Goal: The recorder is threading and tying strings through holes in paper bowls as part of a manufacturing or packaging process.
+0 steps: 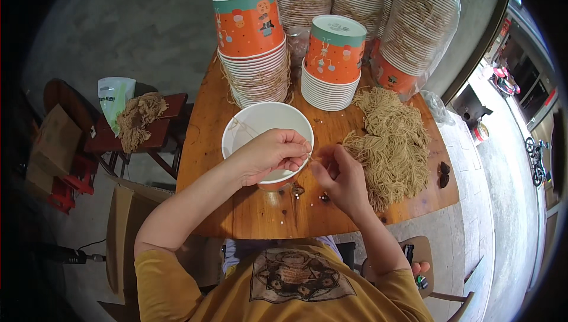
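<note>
A white-lined paper bucket (267, 113) with an orange outside stands upright on the table in front of me. My left hand (278, 153) is over its right rim, thumb and fingers pinched on a thin tan string (244, 125). Part of that string trails across the bucket's opening. Just right of the rim is my right hand (342, 177), its fingers curled in close to the left fingertips. Whatever lies between the right fingers is too small to make out. A large heap of tan string (393, 150) lies beside my right hand.
Behind the bucket rise two stacks of upside-down orange and green paper buckets (248, 23) (336, 50), with plastic-wrapped stacks (423, 20) further back. Sunglasses (444, 175) lie at the wooden table's (236, 212) right edge. A stool (168, 109) at left holds more string.
</note>
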### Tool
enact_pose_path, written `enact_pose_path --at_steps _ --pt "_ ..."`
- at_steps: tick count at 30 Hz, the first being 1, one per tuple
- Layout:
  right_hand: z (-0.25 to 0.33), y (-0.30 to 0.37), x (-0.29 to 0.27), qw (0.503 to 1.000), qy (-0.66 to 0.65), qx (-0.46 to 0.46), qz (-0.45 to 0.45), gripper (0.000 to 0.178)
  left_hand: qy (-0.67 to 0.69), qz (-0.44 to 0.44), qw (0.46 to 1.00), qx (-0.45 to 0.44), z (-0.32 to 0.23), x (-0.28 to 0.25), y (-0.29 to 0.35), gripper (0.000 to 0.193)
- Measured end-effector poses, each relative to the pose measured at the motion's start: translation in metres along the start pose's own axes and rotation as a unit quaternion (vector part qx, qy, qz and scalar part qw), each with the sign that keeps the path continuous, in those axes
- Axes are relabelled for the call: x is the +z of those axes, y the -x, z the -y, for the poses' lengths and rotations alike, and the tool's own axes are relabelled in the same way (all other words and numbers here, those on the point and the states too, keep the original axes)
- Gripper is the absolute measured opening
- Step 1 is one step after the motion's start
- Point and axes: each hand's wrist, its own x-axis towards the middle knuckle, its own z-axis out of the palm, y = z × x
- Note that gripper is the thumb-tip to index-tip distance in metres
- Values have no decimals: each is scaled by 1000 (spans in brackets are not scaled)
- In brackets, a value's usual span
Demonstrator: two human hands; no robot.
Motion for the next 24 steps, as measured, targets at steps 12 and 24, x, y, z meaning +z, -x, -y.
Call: enact_pose_path --at_steps 12,24 --pt "9 1 27 984 75 -145 -77 14 -56 -14 997 -50 -11 4 1 9" --pt "-2 -21 -8 988 17 -149 -38 21 -123 -11 992 25 -2 10 0 4"
